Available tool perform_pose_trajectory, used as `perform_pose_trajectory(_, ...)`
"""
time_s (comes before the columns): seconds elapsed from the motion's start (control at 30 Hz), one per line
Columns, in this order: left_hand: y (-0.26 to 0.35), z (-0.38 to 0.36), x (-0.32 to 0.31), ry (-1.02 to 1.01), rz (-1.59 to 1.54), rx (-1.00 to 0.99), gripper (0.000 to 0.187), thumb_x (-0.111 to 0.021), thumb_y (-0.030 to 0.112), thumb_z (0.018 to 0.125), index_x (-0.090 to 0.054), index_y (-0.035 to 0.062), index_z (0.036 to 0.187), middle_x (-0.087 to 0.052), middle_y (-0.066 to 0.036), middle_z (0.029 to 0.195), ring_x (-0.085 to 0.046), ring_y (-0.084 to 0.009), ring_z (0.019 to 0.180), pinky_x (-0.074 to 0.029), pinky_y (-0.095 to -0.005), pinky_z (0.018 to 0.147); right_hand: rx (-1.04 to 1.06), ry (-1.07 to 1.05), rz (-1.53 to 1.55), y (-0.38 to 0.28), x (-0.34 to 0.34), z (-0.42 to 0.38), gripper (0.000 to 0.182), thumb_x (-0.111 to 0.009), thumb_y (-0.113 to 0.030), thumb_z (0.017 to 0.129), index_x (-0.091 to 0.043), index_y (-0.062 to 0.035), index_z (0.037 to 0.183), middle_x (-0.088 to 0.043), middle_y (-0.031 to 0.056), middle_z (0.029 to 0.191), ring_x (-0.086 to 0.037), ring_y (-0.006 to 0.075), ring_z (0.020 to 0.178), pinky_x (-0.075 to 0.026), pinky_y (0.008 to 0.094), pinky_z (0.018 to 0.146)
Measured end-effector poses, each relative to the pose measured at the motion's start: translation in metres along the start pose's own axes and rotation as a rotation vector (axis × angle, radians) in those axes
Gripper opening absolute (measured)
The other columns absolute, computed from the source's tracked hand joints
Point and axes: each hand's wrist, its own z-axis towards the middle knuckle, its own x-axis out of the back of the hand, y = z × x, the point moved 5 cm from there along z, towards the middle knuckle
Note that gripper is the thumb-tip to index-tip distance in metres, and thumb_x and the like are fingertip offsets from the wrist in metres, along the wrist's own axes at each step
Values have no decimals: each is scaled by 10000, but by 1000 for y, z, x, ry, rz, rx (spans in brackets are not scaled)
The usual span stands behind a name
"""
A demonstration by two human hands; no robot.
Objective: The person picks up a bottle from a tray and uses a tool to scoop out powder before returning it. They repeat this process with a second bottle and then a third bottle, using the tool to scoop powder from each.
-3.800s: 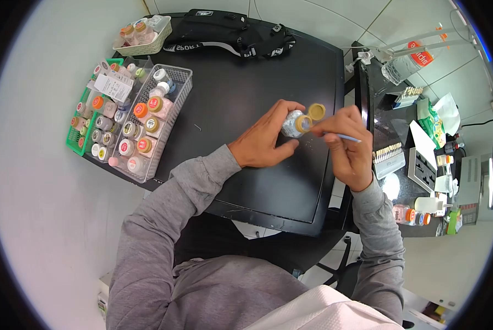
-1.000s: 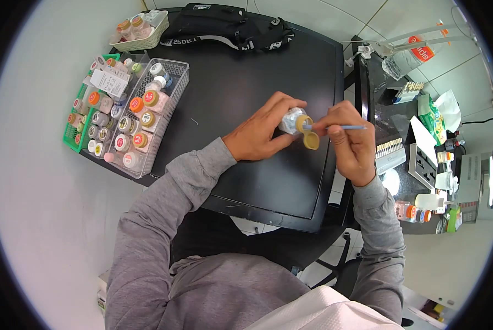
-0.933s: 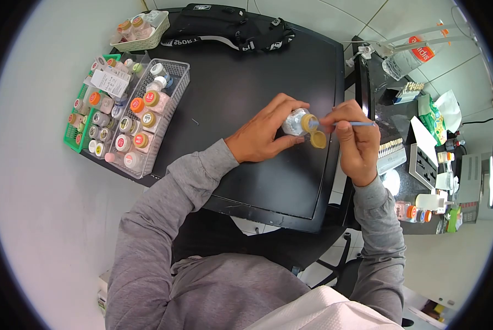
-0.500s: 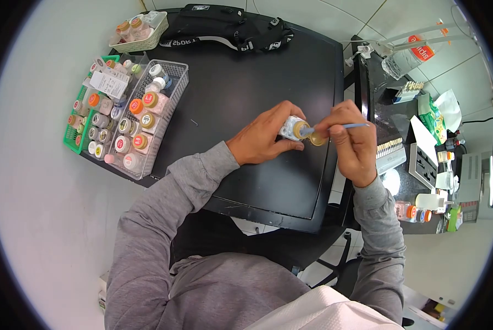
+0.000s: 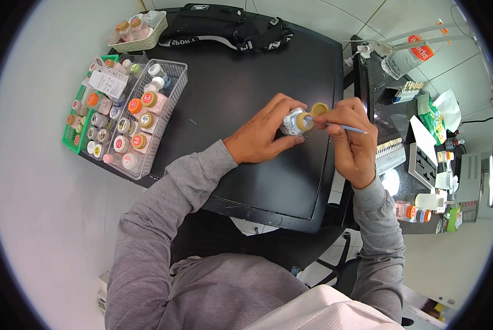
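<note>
My left hand holds a small clear jar with a yellow rim, tilted to the right between thumb and fingers. My right hand is closed on a thin light-blue stick, whose left end is near the mouth of the jar. A yellow lid is at the right fingertips, just above the jar's mouth; whether the fingers grip it is unclear. Tiny pale specks show on the black table beneath the jar.
A grey basket and a green basket of capped jars stand at the left. A cream basket and a black bag lie at the back. The right-hand counter holds a bottle and shade guides.
The jar has turned, and its mouth now sits a little higher. The yellow lid has moved from below the stick to above it. The stick now slopes down to the right.
</note>
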Motion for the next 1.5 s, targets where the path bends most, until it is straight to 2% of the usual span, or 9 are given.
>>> perform_pose_trajectory(0.1, -3, 1, 1, -11, 18, 39, 657, -932, 280, 892, -553, 29, 1366, -588, -146, 1269, -650, -341, 1191, -535, -431, 991, -5, -131, 40, 0, -4, -2, 134, -739, -148, 1034, -819, -42, 1016, -748, 49, 878, -621, 261, 879, -498, 367, 765)
perform_pose_trajectory(0.43, -9, -2, -4, 44, -62, 139, 723, -996, 296, 850, -490, 64, 1310, -739, -118, 1078, -776, -289, 991, -596, -409, 836, -72, -60, 170, 9, -4, -8, 177, -731, -166, 1059, -822, -20, 1021, -755, 57, 885, -620, 240, 863, -509, 370, 750)
perform_pose_trajectory(0.53, -1, 2, 1, 10, -89, 195, 656, -969, 248, 871, -475, 68, 1264, -721, -156, 1115, -766, -368, 1027, -598, -441, 855, -8, -159, 119, 5, -10, -3, 195, -729, -174, 1064, -821, -12, 1006, -751, 70, 895, -622, 224, 843, -513, 364, 740)
perform_pose_trajectory(0.67, -2, -1, -4, 42, -34, 98, 624, -956, 230, 882, -495, 69, 1270, -712, -142, 1096, -763, -350, 1023, -596, -435, 861, -135, 2, 97, 5, 0, -10, 160, -735, -154, 1057, -821, -27, 1011, -722, 65, 863, -635, 225, 845, -514, 373, 729)
perform_pose_trajectory(0.77, 0, 1, 1, 49, -45, 131, 603, -945, 215, 891, -512, 60, 1279, -705, -135, 1098, -758, -339, 1038, -592, -437, 874, 89, -76, -53, -11, -8, 1, 149, -737, -150, 1051, -815, -31, 1006, -703, 64, 841, -635, 245, 833, -511, 381, 747)
perform_pose_trajectory(0.87, 3, 0, 5, 41, -28, 128, 585, -931, 207, 901, -520, 46, 1285, -694, -142, 1117, -747, -336, 1047, -587, -438, 882, -97, -40, 206, 3, -4, -7, 124, -751, -147, 1029, -806, -40, 999, -720, 68, 864, -631, 271, 845, -503, 395, 780)
perform_pose_trajectory(1.23, 0, -1, 3, 37, -19, 135, 516, -812, 152, 966, -518, 19, 1368, -642, -182, 1223, -712, -362, 1098, -574, -440, 921, 186, -76, -241, -22, -7, 3, 105, -778, -164, 982, -796, -61, 986, -740, 46, 918, -621, 282, 859, -467, 430, 820)
perform_pose_trajectory(1.43, 2, -1, 1, 88, 30, 80, 565, -855, 133, 925, -539, 20, 1379, -639, -172, 1233, -697, -359, 1120, -559, -431, 923, -127, 83, 102, 2, -6, -9, 88, -730, -106, 1023, -769, -42, 978, -730, 57, 912, -622, 291, 843, -481, 415, 798)
perform_pose_trajectory(1.5, 1, -1, 2, 64, 58, 67, 571, -863, 143, 926, -543, 19, 1382, -640, -165, 1234, -698, -358, 1122, -562, -429, 927, 18, 10, -59, -4, -6, -4, 106, -713, -83, 1035, -770, -4, 992, -740, 84, 914, -635, 289, 846, -500, 393, 757)
